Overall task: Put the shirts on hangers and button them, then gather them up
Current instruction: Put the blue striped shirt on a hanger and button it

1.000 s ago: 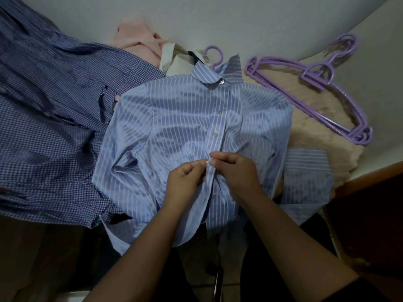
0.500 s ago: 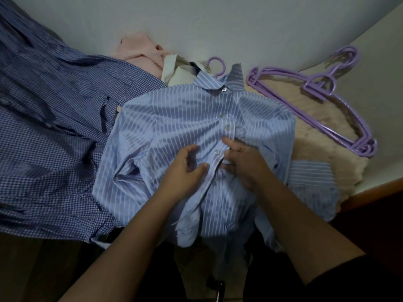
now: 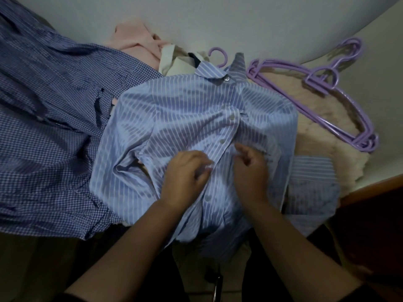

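Hands (image 3: 218, 171) curled on shirt placket (image 3: 224, 138)

Blue striped shirt (image 3: 192, 118) on purple hanger (image 3: 218, 55), flat, partly buttoned.

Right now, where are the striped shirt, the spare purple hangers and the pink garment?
striped shirt (image 3: 185, 110): head view, on its chest panel.
spare purple hangers (image 3: 346, 110): head view, on the stacked sloping arms.
pink garment (image 3: 133, 37): head view, on its bunched upper fold.

Both forearms reach in from the near edge. The left hand (image 3: 185, 173) lies knuckles up, fingers curled rightward; the right hand (image 3: 250, 171) sits just beside it, fingers bent, index raised.
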The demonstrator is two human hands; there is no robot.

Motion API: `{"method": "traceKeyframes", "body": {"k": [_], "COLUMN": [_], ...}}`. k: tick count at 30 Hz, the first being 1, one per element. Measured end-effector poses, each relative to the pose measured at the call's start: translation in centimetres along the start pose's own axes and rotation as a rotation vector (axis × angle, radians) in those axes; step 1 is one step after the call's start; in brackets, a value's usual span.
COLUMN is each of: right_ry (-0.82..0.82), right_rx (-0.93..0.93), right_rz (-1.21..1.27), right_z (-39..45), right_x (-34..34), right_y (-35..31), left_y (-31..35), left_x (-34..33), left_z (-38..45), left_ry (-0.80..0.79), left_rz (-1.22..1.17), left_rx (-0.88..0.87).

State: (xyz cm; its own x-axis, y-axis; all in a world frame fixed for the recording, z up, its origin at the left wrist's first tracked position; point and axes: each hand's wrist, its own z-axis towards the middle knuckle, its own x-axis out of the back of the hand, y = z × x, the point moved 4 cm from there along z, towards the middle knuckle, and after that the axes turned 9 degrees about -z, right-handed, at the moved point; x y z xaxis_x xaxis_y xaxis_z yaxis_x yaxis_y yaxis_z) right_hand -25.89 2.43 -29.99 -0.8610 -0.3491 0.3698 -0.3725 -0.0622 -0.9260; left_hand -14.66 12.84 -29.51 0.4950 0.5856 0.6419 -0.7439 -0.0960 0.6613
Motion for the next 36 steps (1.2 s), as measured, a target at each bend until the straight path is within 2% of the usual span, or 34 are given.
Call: {"method": "traceKeyframes", "body": {"k": [2, 4, 6, 8, 15, 21, 28, 36], "right_ry": [-0.015, -0.133, -0.244, -0.289, -0.265, -0.236, -0.258, -0.239], "right_rx": [-0.088, -0.142, -0.161, -0.171, -0.122, -0.127, -0.263, -0.199], "right_rz": [0.094, 0.175, 0.148, 0.103, -0.027, -0.123, 0.084, 0.168], "right_z": [-1.7, -2.7, -2.7, -2.5, -1.9, -1.3, -0.6, -0.8], "right_x": [-0.7, -1.5, -2.0, -2.1, -2.9, -3.1, -2.6, -2.1], "right_y": [0.8, 1.4, 1.6, 1.9, 1.1, 0.7, 0.4, 0.2], "left_y": [0.6, 0.2, -0.7, -0.9, -0.9, -0.4, -0.6, -0.4], "left_x": [-0.5, -0.8, -0.7, -0.2, 0.2, -0.2, -0.3, -0.5], "left_z": [-0.6, -1.1, -1.6, -1.8, -1.7, -2.0, -1.9, -2.0], "left_ry": [-0.052, -0.109, -0.124, -0.100, 0.014, 0.114, 0.135, 0.093], "left_rz": [0.038, 0.014, -0.047, -0.099, -0.200, -0.493, -0.677, -0.669], "left_rx": [-0.035, 0.153, 0.364, 0.463, 0.582, 0.696, 0.739, 0.715]}}
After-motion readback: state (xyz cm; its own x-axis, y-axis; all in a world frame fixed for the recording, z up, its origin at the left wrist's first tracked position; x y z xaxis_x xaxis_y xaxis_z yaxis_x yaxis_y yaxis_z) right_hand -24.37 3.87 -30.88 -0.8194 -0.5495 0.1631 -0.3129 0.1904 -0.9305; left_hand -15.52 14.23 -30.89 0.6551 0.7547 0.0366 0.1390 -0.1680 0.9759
